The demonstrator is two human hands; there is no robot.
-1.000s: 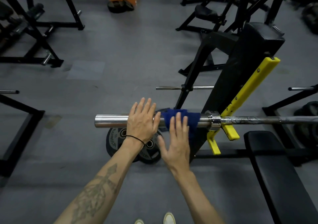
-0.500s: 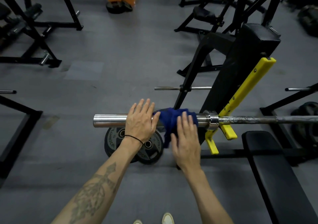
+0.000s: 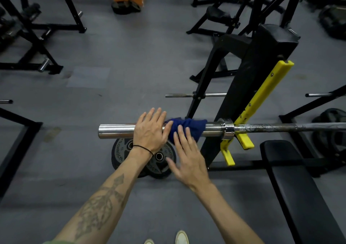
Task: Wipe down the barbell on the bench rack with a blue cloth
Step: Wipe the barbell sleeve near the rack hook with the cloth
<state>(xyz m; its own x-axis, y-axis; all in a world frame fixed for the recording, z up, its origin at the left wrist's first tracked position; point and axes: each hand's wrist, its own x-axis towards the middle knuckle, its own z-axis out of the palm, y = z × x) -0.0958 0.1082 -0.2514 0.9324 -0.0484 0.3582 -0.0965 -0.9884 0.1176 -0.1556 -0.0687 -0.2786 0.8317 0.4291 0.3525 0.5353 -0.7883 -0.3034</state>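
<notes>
The barbell (image 3: 116, 130) lies across the yellow hooks of the bench rack (image 3: 243, 140), its chrome sleeve pointing left. A blue cloth (image 3: 189, 126) is bunched around the sleeve between my hands. My left hand (image 3: 149, 131) lies flat on top of the sleeve with straight fingers, just left of the cloth. My right hand (image 3: 187, 157) has straight, spread fingers; its fingertips touch the near side of the cloth, while the palm hangs below the bar.
Two black weight plates (image 3: 159, 159) lie on the grey floor under the sleeve. A black bench pad (image 3: 299, 187) runs to the lower right. Black rack frames (image 3: 37, 37) stand far left and behind. My shoes (image 3: 181, 237) show at the bottom edge.
My right hand has slid down and towards me off the bar top, dragging the cloth round the sleeve into a tighter bunch. My left hand has stayed flat on the sleeve.
</notes>
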